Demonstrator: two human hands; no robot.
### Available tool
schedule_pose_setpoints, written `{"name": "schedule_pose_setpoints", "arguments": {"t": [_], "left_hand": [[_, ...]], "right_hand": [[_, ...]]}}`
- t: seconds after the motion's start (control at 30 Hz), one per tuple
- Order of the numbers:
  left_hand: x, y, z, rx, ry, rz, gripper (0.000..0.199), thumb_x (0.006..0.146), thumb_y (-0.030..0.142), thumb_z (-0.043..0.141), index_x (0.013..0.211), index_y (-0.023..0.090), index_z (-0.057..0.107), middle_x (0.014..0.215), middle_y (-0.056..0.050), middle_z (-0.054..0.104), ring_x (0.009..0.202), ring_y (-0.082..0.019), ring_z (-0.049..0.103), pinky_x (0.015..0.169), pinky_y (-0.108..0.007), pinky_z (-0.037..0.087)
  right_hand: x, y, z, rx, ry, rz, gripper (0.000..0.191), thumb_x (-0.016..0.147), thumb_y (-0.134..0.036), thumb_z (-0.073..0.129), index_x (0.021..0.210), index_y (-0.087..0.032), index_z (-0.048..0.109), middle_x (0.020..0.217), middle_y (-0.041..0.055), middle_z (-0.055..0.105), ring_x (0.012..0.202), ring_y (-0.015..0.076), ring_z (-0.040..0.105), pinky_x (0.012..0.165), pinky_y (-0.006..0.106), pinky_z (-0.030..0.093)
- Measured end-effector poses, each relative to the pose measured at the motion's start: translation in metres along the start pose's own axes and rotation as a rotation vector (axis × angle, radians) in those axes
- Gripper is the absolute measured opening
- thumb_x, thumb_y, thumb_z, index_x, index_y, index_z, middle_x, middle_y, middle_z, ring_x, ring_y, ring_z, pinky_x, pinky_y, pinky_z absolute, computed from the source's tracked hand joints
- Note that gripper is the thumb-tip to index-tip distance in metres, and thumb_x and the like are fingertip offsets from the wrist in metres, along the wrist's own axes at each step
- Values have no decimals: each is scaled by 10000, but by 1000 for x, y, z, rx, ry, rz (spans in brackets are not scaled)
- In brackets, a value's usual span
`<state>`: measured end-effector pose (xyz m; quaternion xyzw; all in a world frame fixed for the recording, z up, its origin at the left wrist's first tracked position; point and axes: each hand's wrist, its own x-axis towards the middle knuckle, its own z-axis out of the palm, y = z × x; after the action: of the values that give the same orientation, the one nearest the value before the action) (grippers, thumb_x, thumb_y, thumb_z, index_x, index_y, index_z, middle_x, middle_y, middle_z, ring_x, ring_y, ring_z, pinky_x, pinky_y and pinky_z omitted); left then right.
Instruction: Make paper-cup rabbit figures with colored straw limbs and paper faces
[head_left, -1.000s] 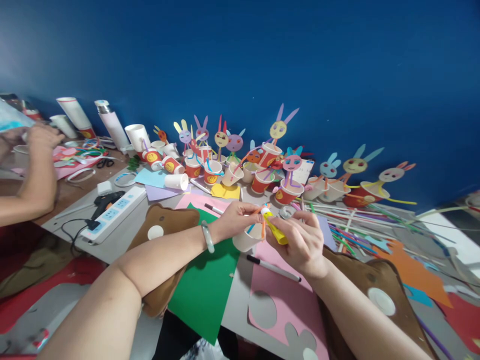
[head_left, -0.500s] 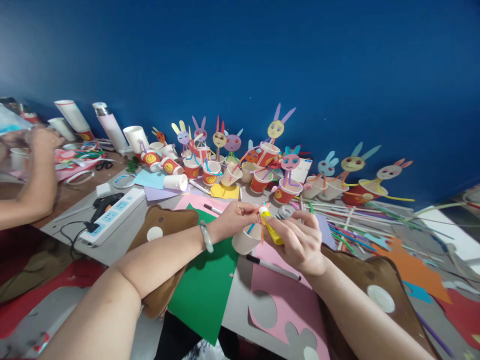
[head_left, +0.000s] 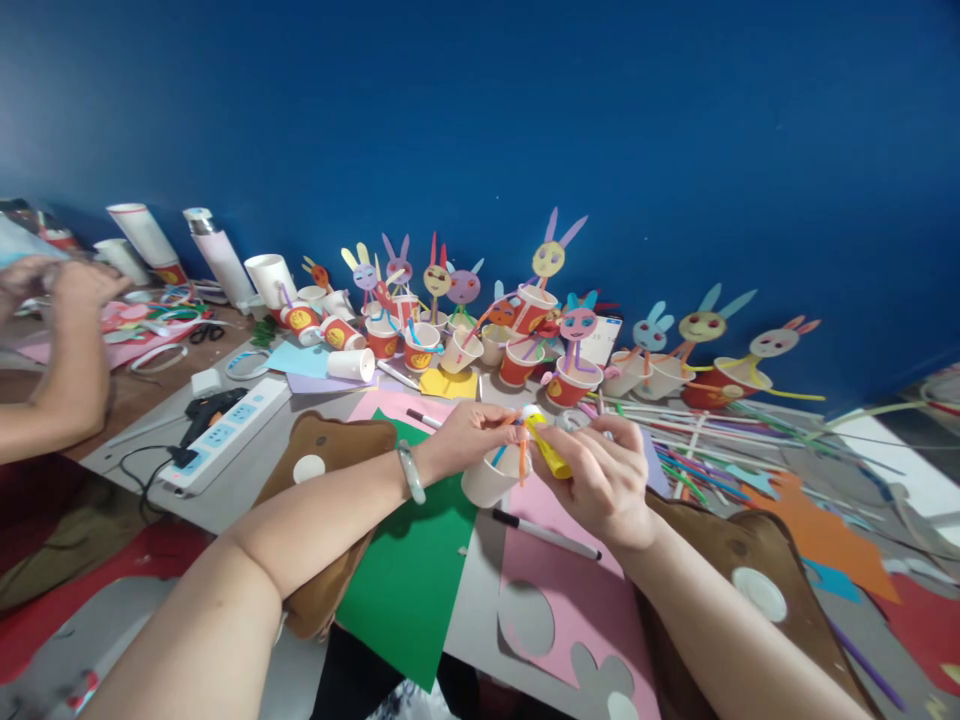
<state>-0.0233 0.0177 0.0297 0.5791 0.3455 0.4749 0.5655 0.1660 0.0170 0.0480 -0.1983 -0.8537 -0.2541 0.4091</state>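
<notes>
A white paper cup (head_left: pixel 486 484) stands at the table's middle, with blue and orange pipe cleaners (head_left: pixel 523 462) at its rim. My left hand (head_left: pixel 474 438), a bangle on its wrist, pinches the pipe cleaners just above the cup. My right hand (head_left: pixel 600 478) is closed around a yellow glue tube (head_left: pixel 550 448), its white tip close to my left fingertips. Below the hands lie a black-and-white marker (head_left: pixel 547 534), a pink sheet (head_left: pixel 574 600) with shapes cut out, and a green sheet (head_left: pixel 409 580).
Paper-cup rabbit figures (head_left: pixel 577 325) line the wall. A power strip (head_left: pixel 225 435) with a black glue gun (head_left: pixel 214 408) lies left. Brown cushions (head_left: pixel 326 460) flank the sheets. Pipe cleaners (head_left: pixel 697 440) are strewn right. Another person's arm (head_left: pixel 71 360) reaches in at far left.
The yellow tube and my right hand have shifted slightly right, away from the pipe cleaners. The other person's hands have moved a little at far left.
</notes>
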Motion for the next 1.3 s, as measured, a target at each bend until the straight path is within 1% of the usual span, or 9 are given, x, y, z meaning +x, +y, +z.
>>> {"name": "schedule_pose_setpoints", "arguments": {"t": [0.13,0.27,0.47,0.63,0.8,0.97,1.03,1.17,1.3], "left_hand": [[0,-1,0,-40,-1,-31,406,713,490,752,768,90,710,739,-41,664,691,-126,564,672,-241,425],[1,-5,-1,4,24,6,389,683,471,777,715,92,694,683,-17,627,675,-121,535,652,-236,404],[2,-4,-2,-16,14,-17,378,719,460,756,792,91,720,728,-27,656,694,-124,560,676,-240,423],[2,-2,-1,-51,50,-6,373,667,448,799,733,93,705,691,-13,642,664,-112,545,671,-237,428],[1,-1,-2,-35,20,-40,396,710,479,762,763,91,702,712,-38,663,681,-126,569,674,-244,429],[3,-2,-3,-50,63,-25,399,652,468,803,735,91,702,698,-20,645,688,-120,555,680,-241,428],[4,-1,-3,-54,71,-17,391,656,469,794,716,95,698,687,-18,639,689,-122,557,684,-244,430],[3,3,-3,-40,42,-33,319,720,410,749,693,97,690,696,-26,636,702,-124,563,708,-250,434],[5,1,-4,-56,74,-57,323,672,393,793,699,85,698,712,-26,625,747,-137,561,759,-277,444]], "right_hand": [[1,0,-3,18,57,17,353,858,-158,658,1193,-193,550,612,-41,620,493,125,521,756,331,425],[4,-5,-3,60,8,-41,338,884,-149,625,1209,-198,543,595,-56,607,495,117,514,743,317,411],[7,-2,-2,-12,64,89,212,882,-162,646,1073,-194,560,649,-24,659,523,127,561,780,330,410],[6,-3,-1,32,9,-18,245,885,-143,626,1116,-177,550,585,-50,603,487,120,515,756,325,417],[5,2,0,-47,55,103,250,858,-147,663,1082,-185,558,671,-9,669,548,139,577,789,340,422],[1,-2,3,43,-18,-26,315,863,-153,654,1155,-209,548,623,-50,627,512,128,539,788,332,425],[0,-1,5,8,-36,-5,323,858,-146,664,1155,-210,554,638,-42,638,536,137,561,794,338,419],[0,2,6,-57,28,82,316,831,-134,699,1116,-189,575,656,-16,656,540,148,575,797,352,422],[0,1,8,14,10,-49,362,813,-117,707,1140,-199,576,616,-43,631,519,136,561,780,341,429]]}}
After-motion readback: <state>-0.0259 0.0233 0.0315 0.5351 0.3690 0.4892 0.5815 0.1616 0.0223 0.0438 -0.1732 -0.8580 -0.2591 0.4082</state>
